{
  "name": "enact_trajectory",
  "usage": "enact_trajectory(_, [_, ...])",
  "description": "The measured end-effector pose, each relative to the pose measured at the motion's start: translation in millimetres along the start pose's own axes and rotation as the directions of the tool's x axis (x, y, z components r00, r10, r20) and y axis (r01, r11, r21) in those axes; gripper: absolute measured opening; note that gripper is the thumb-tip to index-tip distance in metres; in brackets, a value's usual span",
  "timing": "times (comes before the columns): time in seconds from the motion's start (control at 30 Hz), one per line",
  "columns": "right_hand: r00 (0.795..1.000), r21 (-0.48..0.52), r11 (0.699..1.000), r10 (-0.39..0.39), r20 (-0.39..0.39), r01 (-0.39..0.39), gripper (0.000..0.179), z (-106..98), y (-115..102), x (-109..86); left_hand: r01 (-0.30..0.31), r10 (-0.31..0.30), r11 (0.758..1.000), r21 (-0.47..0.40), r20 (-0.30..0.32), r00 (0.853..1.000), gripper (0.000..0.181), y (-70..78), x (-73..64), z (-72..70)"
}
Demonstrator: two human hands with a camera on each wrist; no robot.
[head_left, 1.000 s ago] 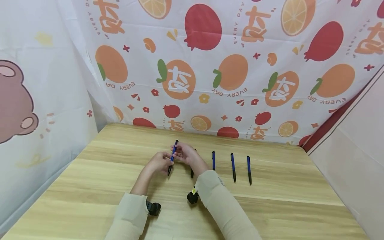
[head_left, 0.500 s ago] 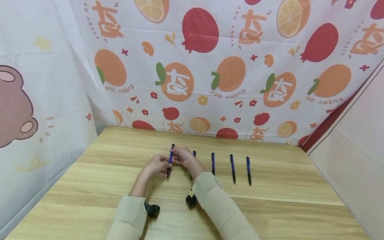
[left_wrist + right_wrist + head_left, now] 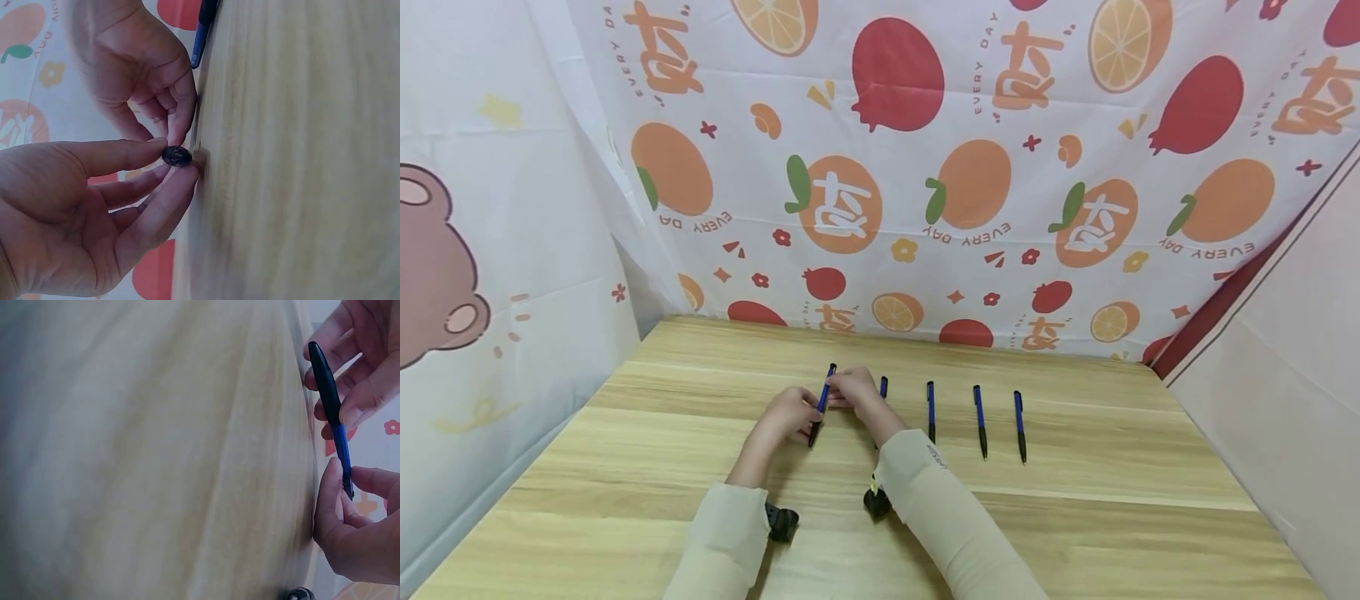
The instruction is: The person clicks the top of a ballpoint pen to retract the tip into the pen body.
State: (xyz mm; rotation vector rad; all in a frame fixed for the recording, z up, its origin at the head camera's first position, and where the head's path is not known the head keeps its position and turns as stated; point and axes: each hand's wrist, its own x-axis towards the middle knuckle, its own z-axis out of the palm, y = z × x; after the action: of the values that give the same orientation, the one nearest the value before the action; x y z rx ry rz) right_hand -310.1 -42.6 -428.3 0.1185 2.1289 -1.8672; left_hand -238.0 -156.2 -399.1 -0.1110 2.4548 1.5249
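Observation:
A blue pen with a black grip (image 3: 823, 400) is held between both hands, tilted, close over the wooden table (image 3: 1075, 517). My left hand (image 3: 792, 411) pinches it by the black lower part, thumb on one side and fingers on the other. At the clip end, my right hand (image 3: 857, 388) has thumb and fingertips round the blue barrel, as the right wrist view shows with the pen (image 3: 341, 440). In the left wrist view the pen (image 3: 177, 155) appears nearly end-on. Right of the hands lies a second blue pen (image 3: 883, 387), partly hidden by the right wrist.
Three more blue pens lie in a row to the right: one (image 3: 931, 404) beyond the right forearm, a middle one (image 3: 979, 412) and the rightmost one (image 3: 1019, 421). A fruit-print cloth (image 3: 917, 183) hangs behind the table's back edge. Another printed cloth (image 3: 550, 250) hangs at the left.
The held pen has moved slightly left and nearer the person, with both hands following. The right fingers have drawn closer together at its clip end. The other pens stay put.

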Motion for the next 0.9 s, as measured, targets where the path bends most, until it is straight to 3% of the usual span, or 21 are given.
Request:
enact_trajectory(0.47, [0.997,-0.106,0.994,-0.014,-0.080,0.005,0.010,10.8,-1.3,8.9,-0.018,0.036,0.972,0.234,-0.073,0.997,0.003,0.8,7.9,2.5])
enact_trajectory(0.7, [0.995,-0.183,0.983,-0.026,-0.097,0.008,0.010,11.8,-2.0,10.2,0.002,0.042,0.915,0.403,-0.101,0.994,0.006,5.1,8.6,0.7])
enact_trajectory(0.9, [0.994,-0.224,0.975,-0.030,-0.105,0.006,0.010,12.6,-3.8,10.0,0.012,0.052,0.886,0.463,-0.125,0.991,0.005,7.3,9.1,0.4])
